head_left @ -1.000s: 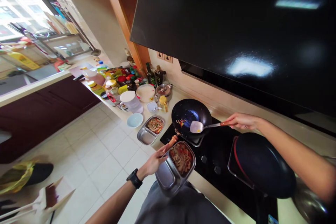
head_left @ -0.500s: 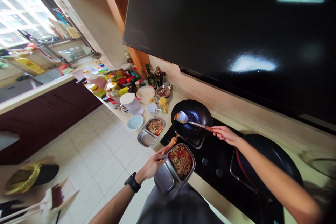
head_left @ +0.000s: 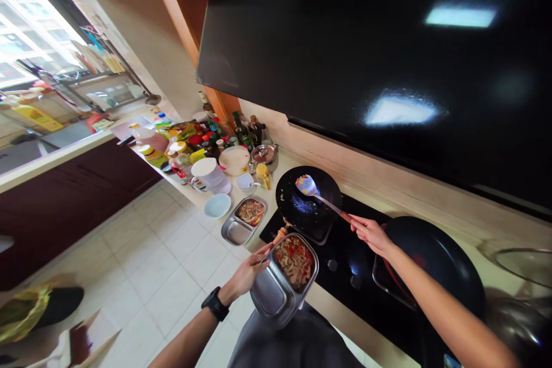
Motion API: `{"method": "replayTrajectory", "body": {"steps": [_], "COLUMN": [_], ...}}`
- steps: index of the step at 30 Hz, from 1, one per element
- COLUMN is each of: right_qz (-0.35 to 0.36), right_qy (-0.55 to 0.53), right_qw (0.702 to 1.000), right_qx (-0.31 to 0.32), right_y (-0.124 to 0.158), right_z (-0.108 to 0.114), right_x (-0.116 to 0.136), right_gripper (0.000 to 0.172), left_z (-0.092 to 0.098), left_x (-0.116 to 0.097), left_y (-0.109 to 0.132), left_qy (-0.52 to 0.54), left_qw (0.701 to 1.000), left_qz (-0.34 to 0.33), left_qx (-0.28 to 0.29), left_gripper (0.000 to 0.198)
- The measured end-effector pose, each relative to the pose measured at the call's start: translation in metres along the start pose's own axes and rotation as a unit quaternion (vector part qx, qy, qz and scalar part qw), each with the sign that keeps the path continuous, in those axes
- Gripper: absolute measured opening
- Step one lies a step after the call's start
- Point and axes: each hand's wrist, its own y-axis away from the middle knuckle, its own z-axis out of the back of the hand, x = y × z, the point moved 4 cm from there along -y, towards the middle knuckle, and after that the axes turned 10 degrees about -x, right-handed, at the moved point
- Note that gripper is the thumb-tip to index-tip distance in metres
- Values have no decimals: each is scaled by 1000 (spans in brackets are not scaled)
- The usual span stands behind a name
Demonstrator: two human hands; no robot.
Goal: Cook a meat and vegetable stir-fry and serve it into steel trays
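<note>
My left hand (head_left: pixel 246 276), with a black watch at the wrist, grips the edge of a divided metal tray (head_left: pixel 269 294). Sliced meat and red pepper (head_left: pixel 294 261) fill the tray's upper right compartment. The wooden wok handle (head_left: pixel 280 234) sticks out just beyond those fingers. My right hand (head_left: pixel 371 234) is closed round the brown handle of a metal spatula (head_left: pixel 324 201). Bits of food lie on the spatula's head, which is over the black wok (head_left: pixel 287 190). Only scraps show in the wok. A second divided tray (head_left: pixel 237 231) with food in one compartment rests on the counter.
A large black pan (head_left: pixel 440 259) sits on the right of the hob (head_left: pixel 328 284). Left of the wok are a pale blue bowl (head_left: pixel 217 206), a pitcher (head_left: pixel 211 177), a yellow-lidded jar (head_left: pixel 263 175) and several bottles. The dark range hood (head_left: pixel 345 69) overhangs the back.
The spatula's head has moved up and right within the wok, off its left side, with food bits on it. The wok looks tilted differently. The camera view has shifted slightly.
</note>
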Motion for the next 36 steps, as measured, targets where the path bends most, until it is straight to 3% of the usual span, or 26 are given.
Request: {"method": "replayTrajectory", "body": {"steps": [5, 10, 15, 22, 36], "right_qz": [2, 5, -14, -74, -52], "right_qy": [11, 1, -6, -43, -4], "right_qw": [1000, 999, 997, 992, 993], "right_qx": [-29, -44, -72, -91, -108], "right_y": [21, 32, 36, 40, 38], "right_z": [32, 37, 43, 59, 53], "right_x": [-15, -29, -35, -46, -14], "right_gripper": [66, 64, 52, 31, 38], "left_z": [-7, -13, -10, -23, -48], "left_x": [-7, -18, -13, -15, -2], "left_y": [1, -1, 0, 6, 6], "left_qy": [52, 54, 36, 59, 59], "left_qw": [998, 997, 997, 997, 997], "left_qz": [27, 33, 36, 43, 34], "left_qx": [-27, -31, -52, -14, 21], "left_gripper": [62, 60, 56, 62, 62]}}
